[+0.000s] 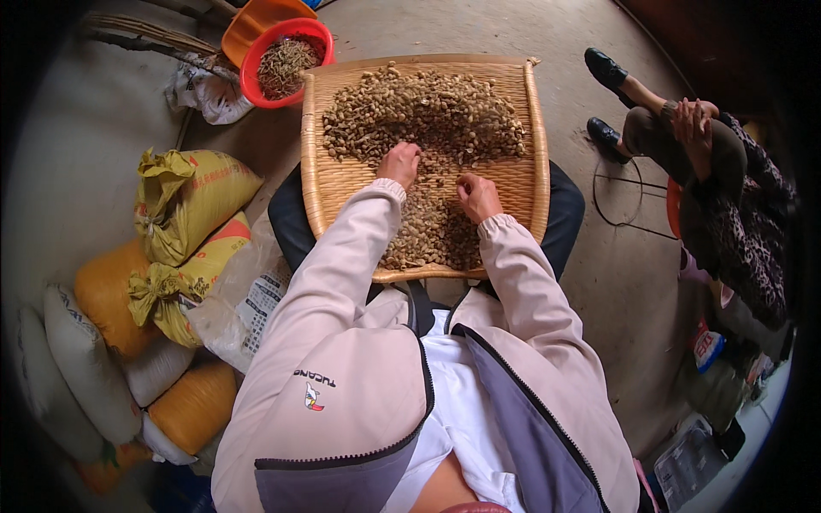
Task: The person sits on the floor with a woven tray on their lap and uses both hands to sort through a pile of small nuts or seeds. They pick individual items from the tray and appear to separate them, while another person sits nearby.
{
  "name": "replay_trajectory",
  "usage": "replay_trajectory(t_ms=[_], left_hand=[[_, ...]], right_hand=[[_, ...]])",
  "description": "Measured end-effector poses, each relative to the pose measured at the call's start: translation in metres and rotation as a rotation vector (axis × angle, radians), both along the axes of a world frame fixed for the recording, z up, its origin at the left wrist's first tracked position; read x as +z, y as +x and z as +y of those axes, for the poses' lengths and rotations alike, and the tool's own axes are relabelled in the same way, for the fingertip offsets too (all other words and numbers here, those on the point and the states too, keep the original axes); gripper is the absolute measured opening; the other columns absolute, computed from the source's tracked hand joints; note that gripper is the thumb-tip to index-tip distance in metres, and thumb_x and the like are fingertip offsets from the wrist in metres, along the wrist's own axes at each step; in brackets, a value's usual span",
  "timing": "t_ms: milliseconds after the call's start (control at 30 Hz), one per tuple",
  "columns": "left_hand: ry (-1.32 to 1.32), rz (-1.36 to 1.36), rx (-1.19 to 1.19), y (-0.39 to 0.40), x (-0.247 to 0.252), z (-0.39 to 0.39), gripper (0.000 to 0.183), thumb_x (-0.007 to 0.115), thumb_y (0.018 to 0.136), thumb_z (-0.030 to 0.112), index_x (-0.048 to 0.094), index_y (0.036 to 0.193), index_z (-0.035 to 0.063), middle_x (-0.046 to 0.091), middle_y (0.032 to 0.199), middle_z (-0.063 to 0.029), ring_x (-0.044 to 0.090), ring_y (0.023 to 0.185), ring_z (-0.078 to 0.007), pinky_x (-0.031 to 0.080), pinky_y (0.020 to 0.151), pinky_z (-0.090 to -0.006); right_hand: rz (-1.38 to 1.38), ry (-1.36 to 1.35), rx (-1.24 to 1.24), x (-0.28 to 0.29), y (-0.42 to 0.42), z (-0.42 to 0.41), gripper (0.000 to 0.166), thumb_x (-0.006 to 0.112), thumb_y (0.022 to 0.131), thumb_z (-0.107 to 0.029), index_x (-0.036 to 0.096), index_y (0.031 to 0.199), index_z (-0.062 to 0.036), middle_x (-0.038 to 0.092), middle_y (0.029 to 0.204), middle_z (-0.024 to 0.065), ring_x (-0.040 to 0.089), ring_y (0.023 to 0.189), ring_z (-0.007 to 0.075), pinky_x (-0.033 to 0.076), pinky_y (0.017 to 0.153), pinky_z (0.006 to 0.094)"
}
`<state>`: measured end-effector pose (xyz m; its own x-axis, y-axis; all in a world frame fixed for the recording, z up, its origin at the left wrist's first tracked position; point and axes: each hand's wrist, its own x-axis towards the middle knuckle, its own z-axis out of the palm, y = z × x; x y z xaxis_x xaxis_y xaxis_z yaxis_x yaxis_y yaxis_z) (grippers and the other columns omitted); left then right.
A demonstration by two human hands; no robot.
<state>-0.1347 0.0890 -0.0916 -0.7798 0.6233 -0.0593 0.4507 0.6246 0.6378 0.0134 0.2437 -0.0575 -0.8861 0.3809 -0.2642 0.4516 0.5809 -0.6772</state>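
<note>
Across my lap lies a woven wicker winnowing tray (343, 186). Its far half carries a wide heap of unshelled peanuts (372, 106), and a second, darker pile of peanuts (423, 237) lies at the near edge. My left hand (400, 164) rests at the near rim of the far heap, fingers bent down among the peanuts. To its right, my right hand (480, 197) hovers over the strip between the two piles, with thumb and fingertips together. Whether either hand pinches a single peanut is too small to tell.
Beyond the tray's left corner stands a red plastic basin (251, 83) with dry stalk-like bits. Full yellow sacks (211, 186) and other stuffed sacks (90, 359) crowd the left. At right sits a person (699, 147) with crossed legs, beside a black metal ring frame (619, 192).
</note>
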Motion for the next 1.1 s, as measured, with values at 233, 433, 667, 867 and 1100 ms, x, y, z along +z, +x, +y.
replay_trajectory(t_ms=[233,433,667,867,1100], left_hand=[[0.18,-0.319,0.244,0.007,0.006,-0.026,0.02,0.063,0.082,0.01,0.069,0.1,0.0034,0.071,0.094,-0.0138,0.069,0.086,-0.0269,0.054,0.079,-0.0345],[0.201,-0.399,0.36,0.012,0.016,-0.037,0.016,0.063,0.081,0.009,0.069,0.095,0.0042,0.07,0.086,-0.0098,0.067,0.077,-0.0197,0.053,0.073,-0.0306],[0.17,-0.372,0.345,0.014,0.01,-0.049,0.019,0.064,0.083,0.009,0.07,0.101,0.0057,0.071,0.09,-0.0091,0.067,0.079,-0.0187,0.053,0.075,-0.0314],[0.184,-0.313,0.475,0.013,0.01,-0.05,0.014,0.06,0.082,0.011,0.069,0.091,0.0047,0.069,0.079,-0.0109,0.067,0.071,-0.0229,0.053,0.07,-0.0333],[0.003,-0.4,0.458,0.01,0.009,-0.056,0.021,0.054,0.081,0.02,0.071,0.089,0.0099,0.07,0.087,-0.0159,0.067,0.08,-0.0297,0.053,0.076,-0.0379]], right_hand=[[0.108,0.092,0.015,-0.021,-0.04,-0.006,0.012,0.061,0.082,-0.008,0.066,0.092,-0.0029,0.066,0.084,0.019,0.065,0.079,0.034,0.051,0.072,0.0391],[0.135,0.219,0.18,-0.025,-0.076,-0.017,0.01,0.061,0.084,-0.009,0.066,0.092,-0.0058,0.059,0.09,0.0152,0.062,0.081,0.0364,0.051,0.07,0.044],[0.006,0.377,0.277,-0.028,-0.093,-0.022,0.013,0.058,0.086,-0.014,0.06,0.083,-0.0013,0.057,0.088,0.0179,0.062,0.081,0.038,0.05,0.069,0.046],[0.101,-0.039,-0.012,-0.021,-0.075,-0.016,0.019,0.062,0.085,-0.016,0.064,0.094,0.0009,0.067,0.076,0.0167,0.066,0.067,0.0293,0.052,0.062,0.0353],[-0.112,-0.822,-0.326,-0.023,-0.03,-0.02,0.023,0.06,0.088,-0.023,0.065,0.085,-0.0007,0.06,0.069,0.0023,0.055,0.059,0.0102,0.045,0.054,0.0254]])
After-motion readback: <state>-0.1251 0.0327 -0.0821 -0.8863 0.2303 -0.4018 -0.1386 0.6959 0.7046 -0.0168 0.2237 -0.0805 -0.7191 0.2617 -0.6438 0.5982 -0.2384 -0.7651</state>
